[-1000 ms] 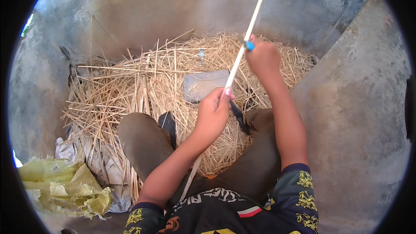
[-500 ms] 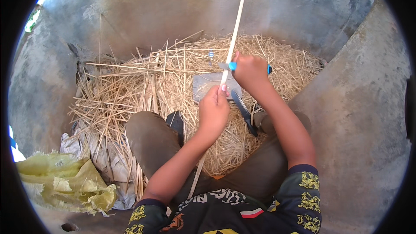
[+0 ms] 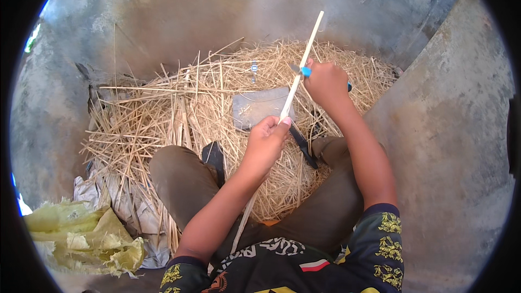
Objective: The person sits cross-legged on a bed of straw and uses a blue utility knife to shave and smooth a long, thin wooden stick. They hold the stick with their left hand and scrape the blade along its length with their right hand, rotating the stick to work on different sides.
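Note:
My left hand (image 3: 267, 144) is closed around a long pale stick (image 3: 293, 91), which slants up and to the right. A lower length of stick shows past my left forearm, running down toward my lap. In my right hand (image 3: 327, 84) is a knife (image 3: 306, 71) with a blue handle. Its short blade lies against the stick, some way above my left hand. Under the stick sits a grey flat block (image 3: 260, 109) with small pale shavings on it. A dark, long-bladed tool (image 3: 303, 145) lies beside the block, close to my right leg.
Straw and thin split strips (image 3: 133, 130) cover the floor before me, heaped to the left. A wristwatch-like object (image 3: 253, 70) rests on the straw. Concrete walls (image 3: 233, 16) rise at the back and right. A torn yellow sack (image 3: 81, 233) lies at lower left.
The knife has slid up the stick, away from my left hand. The stick now leans further right. The whole view has shifted slightly.

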The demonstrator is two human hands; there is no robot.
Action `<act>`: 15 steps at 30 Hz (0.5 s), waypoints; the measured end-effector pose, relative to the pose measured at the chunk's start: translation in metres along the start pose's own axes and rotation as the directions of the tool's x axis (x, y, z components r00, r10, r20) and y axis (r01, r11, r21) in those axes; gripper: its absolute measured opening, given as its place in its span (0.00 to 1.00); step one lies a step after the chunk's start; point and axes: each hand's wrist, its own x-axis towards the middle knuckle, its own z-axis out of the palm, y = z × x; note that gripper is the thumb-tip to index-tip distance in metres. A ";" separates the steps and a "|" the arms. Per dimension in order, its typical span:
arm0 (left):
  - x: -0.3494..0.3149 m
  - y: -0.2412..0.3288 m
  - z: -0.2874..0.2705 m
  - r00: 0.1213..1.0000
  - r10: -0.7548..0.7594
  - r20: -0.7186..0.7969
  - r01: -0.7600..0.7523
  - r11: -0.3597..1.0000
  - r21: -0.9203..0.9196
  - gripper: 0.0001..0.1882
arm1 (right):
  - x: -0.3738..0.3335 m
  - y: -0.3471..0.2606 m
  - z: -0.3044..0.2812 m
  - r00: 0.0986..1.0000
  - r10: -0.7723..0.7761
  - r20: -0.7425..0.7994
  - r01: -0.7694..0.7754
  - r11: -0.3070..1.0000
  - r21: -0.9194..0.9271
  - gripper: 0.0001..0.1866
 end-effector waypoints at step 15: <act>-0.012 -0.022 0.006 0.982 0.186 0.043 -0.190 0.926 0.326 0.16 | 0.048 0.044 0.018 0.909 0.413 -0.052 -0.408 0.909 0.090 0.15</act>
